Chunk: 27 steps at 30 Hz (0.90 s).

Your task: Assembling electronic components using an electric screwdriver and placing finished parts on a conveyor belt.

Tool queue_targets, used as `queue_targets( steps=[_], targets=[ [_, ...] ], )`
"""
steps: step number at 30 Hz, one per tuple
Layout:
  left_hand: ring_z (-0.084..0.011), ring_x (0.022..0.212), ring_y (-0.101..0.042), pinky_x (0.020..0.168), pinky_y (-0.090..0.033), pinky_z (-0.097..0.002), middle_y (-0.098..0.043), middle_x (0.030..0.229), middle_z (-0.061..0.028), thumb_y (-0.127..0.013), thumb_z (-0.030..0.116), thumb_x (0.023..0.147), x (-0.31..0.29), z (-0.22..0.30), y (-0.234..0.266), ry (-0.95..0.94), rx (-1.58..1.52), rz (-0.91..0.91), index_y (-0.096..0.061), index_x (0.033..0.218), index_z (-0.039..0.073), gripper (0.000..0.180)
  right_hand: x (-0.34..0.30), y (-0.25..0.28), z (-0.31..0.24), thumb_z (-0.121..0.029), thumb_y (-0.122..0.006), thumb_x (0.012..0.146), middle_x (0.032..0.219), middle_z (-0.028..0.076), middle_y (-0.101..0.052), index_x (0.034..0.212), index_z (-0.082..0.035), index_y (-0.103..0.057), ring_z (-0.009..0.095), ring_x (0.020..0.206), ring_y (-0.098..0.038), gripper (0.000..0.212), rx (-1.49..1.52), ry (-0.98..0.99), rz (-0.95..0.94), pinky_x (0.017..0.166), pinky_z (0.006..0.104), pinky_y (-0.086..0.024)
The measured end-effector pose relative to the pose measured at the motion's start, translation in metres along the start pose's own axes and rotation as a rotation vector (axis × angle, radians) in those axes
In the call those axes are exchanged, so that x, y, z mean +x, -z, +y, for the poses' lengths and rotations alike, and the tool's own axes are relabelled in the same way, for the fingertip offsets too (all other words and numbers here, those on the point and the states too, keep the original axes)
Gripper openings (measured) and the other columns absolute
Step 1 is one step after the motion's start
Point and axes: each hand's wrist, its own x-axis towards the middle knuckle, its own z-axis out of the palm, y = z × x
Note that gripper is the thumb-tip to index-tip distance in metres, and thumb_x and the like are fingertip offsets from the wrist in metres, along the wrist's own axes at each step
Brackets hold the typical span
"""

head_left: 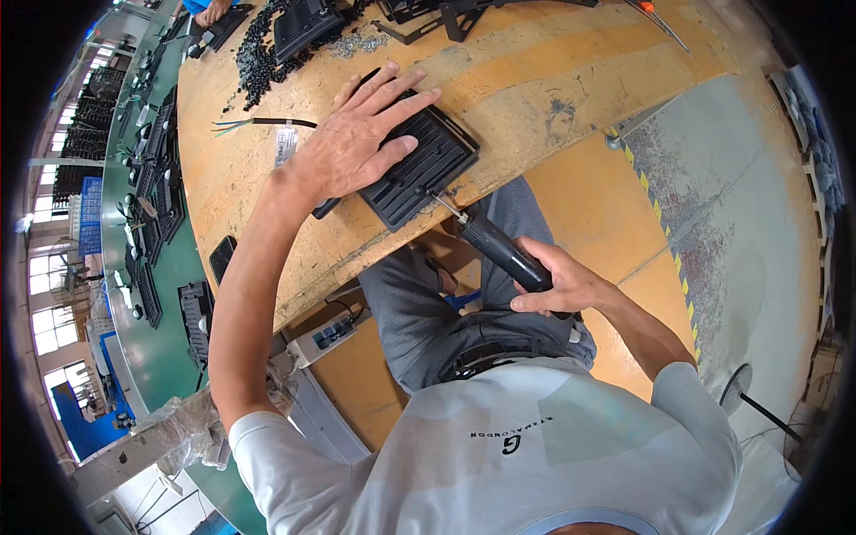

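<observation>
A black finned housing (pixel 439 147), shaped like the back of a floodlight, lies at an angle near the table's front edge. My left hand (pixel 357 143) rests across it with fingers spread, covering its left part. Beside it, a black cable (pixel 283 121) with bare coloured wire ends runs out to the left, and a white label (pixel 285 143) shows by my wrist. In my right hand (pixel 566 281) is a black electric screwdriver (pixel 502 252), fingers wrapped round its body. Its thin metal bit reaches the housing's near edge; the screw point itself is too small to make out.
Loose black screws (pixel 253 67), a second black housing (pixel 303 28) and black brackets (pixel 456 20) lie farther back. An orange-handled screwdriver (pixel 662 22) lies far right. Another person's hand (pixel 212 12) shows top left. A green conveyor (pixel 192 263) carrying several lamps runs along the left.
</observation>
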Motion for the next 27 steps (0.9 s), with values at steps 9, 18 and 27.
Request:
queue_targets(
  steps=[9,18,27],
  targets=[
    [-0.0361,0.152,-0.02,0.126,-0.014,-0.0528,-0.04,0.155,-0.0108,-0.043,0.049,0.104,0.01,-0.01,-0.024,-0.006,-0.088,-0.084,-0.049,0.146,0.025,0.048,0.0,0.007,-0.016,-0.028,-0.084,0.081,0.078,0.001,-0.049,0.133,-0.001,-0.049,0.013,0.066,-0.052,0.068,-0.183,-0.003,0.02,0.06,0.0309,-0.043],
    [-0.0368,0.151,-0.019,0.126,-0.014,-0.0546,-0.04,0.154,-0.0112,-0.042,0.052,0.104,0.012,-0.013,-0.029,0.01,-0.118,-0.066,-0.051,0.142,0.025,0.048,-0.008,-0.019,-0.021,-0.026,-0.079,0.087,0.076,0.003,-0.053,0.131,-0.001,-0.046,0.012,0.054,-0.056,0.061,0.018,-0.056,0.016,0.049,0.0289,-0.046],
    [-0.0356,0.154,-0.01,0.126,-0.004,-0.0566,-0.03,0.161,-0.0113,-0.034,0.052,0.106,0.009,-0.009,-0.033,0.061,-0.112,-0.128,-0.038,0.154,0.028,0.054,-0.017,-0.057,-0.05,-0.014,-0.072,0.091,0.079,0.003,-0.056,0.14,-0.002,-0.037,0.013,0.054,-0.059,0.062,0.254,-0.194,0.019,0.049,0.0291,-0.048]
  ],
)
